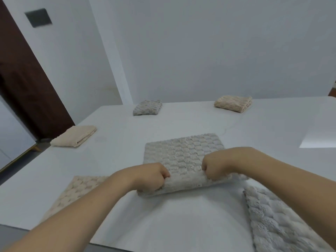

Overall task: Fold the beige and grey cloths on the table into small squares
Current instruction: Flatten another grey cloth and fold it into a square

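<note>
A grey textured cloth (183, 151) lies in the middle of the white table (181, 215). Its near edge is lifted and curled over. My left hand (152, 177) grips that edge at its left end, and my right hand (216, 166) grips it at the right end. A beige cloth (80, 190) lies flat at the near left, partly under my left forearm. A grey cloth (276, 220) lies flat at the near right. Three folded cloths sit farther off: beige (74, 136) at the left, grey (147, 107) at the back, beige (233, 103) at the back right.
White walls stand behind the table. A dark brown door (27, 82) is at the left, past the table's left edge. A bright patch of light (320, 137) falls on the table at the right.
</note>
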Tool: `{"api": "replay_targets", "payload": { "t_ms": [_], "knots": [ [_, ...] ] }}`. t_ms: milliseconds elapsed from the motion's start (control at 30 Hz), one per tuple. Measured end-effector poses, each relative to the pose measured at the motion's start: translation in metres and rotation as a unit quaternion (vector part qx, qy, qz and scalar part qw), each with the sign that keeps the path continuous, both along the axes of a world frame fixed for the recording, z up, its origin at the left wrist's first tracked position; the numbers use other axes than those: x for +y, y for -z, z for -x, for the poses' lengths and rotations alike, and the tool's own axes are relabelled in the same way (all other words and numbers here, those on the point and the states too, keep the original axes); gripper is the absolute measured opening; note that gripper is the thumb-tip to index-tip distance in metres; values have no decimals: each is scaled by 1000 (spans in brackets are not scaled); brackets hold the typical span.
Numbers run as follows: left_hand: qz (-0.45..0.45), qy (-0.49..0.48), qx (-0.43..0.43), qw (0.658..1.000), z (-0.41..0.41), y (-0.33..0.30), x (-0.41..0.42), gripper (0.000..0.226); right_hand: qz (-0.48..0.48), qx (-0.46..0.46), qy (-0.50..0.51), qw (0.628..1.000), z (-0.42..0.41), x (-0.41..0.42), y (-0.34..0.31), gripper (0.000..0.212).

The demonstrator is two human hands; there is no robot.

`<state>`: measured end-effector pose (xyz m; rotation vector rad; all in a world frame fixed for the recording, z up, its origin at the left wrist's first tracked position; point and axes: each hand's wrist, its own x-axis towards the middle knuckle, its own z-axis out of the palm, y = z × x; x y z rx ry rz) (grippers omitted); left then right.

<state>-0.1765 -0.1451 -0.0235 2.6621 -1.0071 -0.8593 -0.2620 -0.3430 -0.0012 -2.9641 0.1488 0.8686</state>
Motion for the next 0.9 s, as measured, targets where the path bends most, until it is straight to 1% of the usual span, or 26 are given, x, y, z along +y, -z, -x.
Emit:
{"api": "replay_targets", "payload": {
  "t_ms": [100, 200, 267, 333, 400, 433, 500, 567, 633, 700, 800, 833, 900],
  "knots": [
    [45, -18, -30, 998, -15, -13, -2, 24, -46, 5, 61, 997, -13, -24, -18, 7],
    [106, -29, -6, 994, -33, -26, -5, 26, -123, 43, 131, 983, -32, -53, -30, 11],
    [128, -44, -8, 991, -52, -27, -10, 27, -152, 34, 153, 976, -50, -68, -32, 9],
    [136, -53, -64, 987, -71, -21, -16, 25, -134, -32, 152, 979, -65, -77, -28, 14],
    [139, -71, -129, 979, -92, -11, -24, 21, -94, -133, 144, 976, -82, -84, -17, 24],
    [136, -82, -153, 975, -100, -5, -28, 19, -77, -174, 139, 972, -89, -86, -11, 24],
    [113, -85, -213, 967, -114, 6, -36, 18, -41, -220, 122, 967, -101, -86, 6, 23],
    [74, -73, -260, 960, -124, 17, -43, 22, -8, -240, 112, 964, -109, -87, 21, 20],
    [50, -68, -248, 965, -130, 27, -48, 24, 17, -236, 107, 966, -114, -91, 35, 24],
    [53, -67, -221, 972, -132, 34, -50, 24, 9, -216, 115, 970, -116, -98, 44, 28],
    [83, -88, -182, 976, -136, 35, -50, 30, -57, -217, 147, 963, -115, -105, 46, 34],
    [78, -88, -176, 977, -138, 34, -50, 28, -86, -213, 162, 960, -115, -107, 44, 37],
    [74, -87, -173, 978, -139, 31, -50, 13, -136, -192, 190, 953, -114, -109, 40, 35]
  ]
}}
